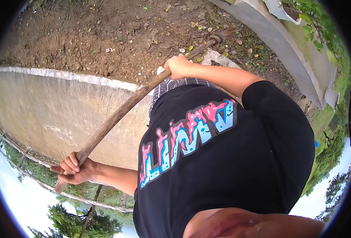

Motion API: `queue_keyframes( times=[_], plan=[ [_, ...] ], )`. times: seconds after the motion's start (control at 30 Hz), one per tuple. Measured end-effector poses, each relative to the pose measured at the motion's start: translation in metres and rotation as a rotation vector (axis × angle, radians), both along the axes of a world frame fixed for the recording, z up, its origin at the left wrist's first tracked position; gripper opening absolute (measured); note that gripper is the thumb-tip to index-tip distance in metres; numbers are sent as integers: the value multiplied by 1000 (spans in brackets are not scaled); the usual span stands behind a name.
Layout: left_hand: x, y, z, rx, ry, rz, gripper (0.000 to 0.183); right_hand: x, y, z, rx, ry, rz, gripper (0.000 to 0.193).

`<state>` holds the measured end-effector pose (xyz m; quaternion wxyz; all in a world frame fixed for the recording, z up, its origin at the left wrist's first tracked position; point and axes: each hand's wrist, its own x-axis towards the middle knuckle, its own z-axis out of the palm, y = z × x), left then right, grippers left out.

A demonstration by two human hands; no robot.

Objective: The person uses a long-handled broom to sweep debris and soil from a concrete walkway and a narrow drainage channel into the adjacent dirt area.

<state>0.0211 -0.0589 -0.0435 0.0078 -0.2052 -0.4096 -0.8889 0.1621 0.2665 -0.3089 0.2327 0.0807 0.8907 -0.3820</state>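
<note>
A long broom with a rough wooden stick handle [120, 117] slants across the view in front of my black shirt. My left hand [75, 168] is closed round the handle close to its end, at the lower left. Further along the stick, my right hand [178, 66] grips it with the fingers wrapped over. Beyond that hand the handle runs up to a bundle of thin brown bristles [227, 33], bound by a dark band. The bristle end is over ground strewn with leaves; I cannot tell whether it touches.
Bare brown soil [96, 35] with scattered leaves fills the upper part. A concrete slab [44, 103] with a pale raised edge [76, 76] lies at left, beside a pole fence [33, 176]. A low grey wall [278, 39] curves along the upper right. A pale stone [219, 58] is near the broom.
</note>
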Motion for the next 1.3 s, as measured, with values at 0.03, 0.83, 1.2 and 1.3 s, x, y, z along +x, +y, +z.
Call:
queue_keyframes(
  times=[0.03, 0.83, 1.2, 1.3],
  plan=[
    [7, 0, 28, -5, 101, -53, 35, -21, -2, 12, -8, 85, 27, 19],
    [65, -40, 93, -344, 593, 175, 21, -212, -132, 7, -245, 785, 81, 14],
    [49, -92, 136, -213, 348, 270, 38, -169, -195, 39, -268, 344, 230, 13],
    [71, -44, 120, -340, 746, 161, 27, -190, -197, 18, -392, 606, 221, 13]
  ],
)
